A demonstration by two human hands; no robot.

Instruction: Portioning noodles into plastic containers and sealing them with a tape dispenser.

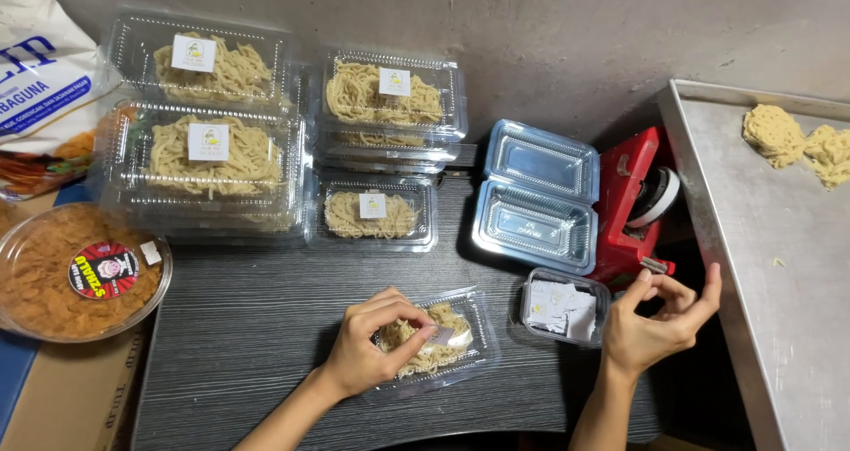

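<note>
Left hand [370,343] grip pinched on noodle box [438,338] lid, right hand [660,314] grip loosely open, near tape dispenser [630,205]

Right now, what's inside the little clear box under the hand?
Yellow noodles fill the clear box. The left hand presses a small label on its lid, covering the noodles beneath the fingers.

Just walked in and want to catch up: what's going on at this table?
A person is handling packed noodles. The left hand presses a small label onto a closed clear noodle box. The right hand reaches at the red tape dispenser, by a tub of labels. Labelled boxes are stacked behind; an empty box lies open.
</note>
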